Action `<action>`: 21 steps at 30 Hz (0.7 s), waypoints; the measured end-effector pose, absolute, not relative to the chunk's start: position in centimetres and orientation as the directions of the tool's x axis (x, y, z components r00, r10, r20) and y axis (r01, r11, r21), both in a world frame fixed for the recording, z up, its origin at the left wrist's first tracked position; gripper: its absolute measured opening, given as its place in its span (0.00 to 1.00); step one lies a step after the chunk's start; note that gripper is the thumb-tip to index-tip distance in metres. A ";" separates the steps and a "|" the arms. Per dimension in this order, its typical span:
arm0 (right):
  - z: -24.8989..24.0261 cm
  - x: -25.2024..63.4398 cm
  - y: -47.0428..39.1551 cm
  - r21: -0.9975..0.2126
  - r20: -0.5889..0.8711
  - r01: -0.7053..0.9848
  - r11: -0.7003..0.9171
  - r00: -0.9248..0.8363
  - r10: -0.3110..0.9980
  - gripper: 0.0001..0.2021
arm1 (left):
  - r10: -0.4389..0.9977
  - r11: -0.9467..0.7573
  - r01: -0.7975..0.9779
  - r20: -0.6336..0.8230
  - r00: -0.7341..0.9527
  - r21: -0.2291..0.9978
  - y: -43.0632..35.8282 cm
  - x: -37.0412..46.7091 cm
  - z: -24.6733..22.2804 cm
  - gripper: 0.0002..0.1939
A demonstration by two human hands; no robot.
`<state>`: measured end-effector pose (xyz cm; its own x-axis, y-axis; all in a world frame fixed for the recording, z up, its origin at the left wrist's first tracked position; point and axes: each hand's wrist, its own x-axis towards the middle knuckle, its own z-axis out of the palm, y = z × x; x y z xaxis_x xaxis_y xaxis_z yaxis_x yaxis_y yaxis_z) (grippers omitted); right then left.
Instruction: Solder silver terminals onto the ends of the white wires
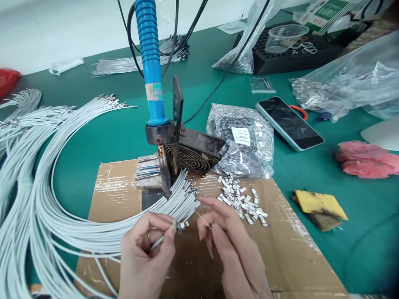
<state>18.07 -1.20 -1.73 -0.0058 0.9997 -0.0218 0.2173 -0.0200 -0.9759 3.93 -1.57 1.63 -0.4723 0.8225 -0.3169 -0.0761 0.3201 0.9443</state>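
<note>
My left hand [146,253] pinches the end of one thin white wire [157,242] with a small metal terminal [183,225] at its tip. My right hand [230,245] holds a fine strand of solder wire [202,218] between thumb and fingers, its end pointing toward that terminal. Both hands hover over a taped cardboard sheet [289,249]. Just above them a blue-handled soldering iron [151,62] stands fixed upright in a metal stand, tip [166,187] down, over a fanned bundle of white wires [93,224].
Several loose metal terminals [241,199] lie on the cardboard, beside a plastic bag of them [246,141]. A small fan [193,155] sits behind the iron. A phone [289,122], a yellow sponge [321,207], pink cloth [368,160] and more bags lie at the right on the green table [109,128].
</note>
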 end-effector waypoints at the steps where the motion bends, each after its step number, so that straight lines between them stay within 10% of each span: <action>1: -1.6 17.9 -1.2 -0.974 -0.044 0.222 -0.042 -0.004 0.999 0.13 | 0.819 0.316 -0.072 -0.310 -0.482 0.946 -1.5 3.8 1.6 0.08; 21: 0.1 16.2 0.7 -0.996 -0.021 0.088 -0.025 0.042 0.999 0.10 | 0.810 0.305 -0.005 -0.262 -0.525 0.952 0.5 3.6 1.9 0.08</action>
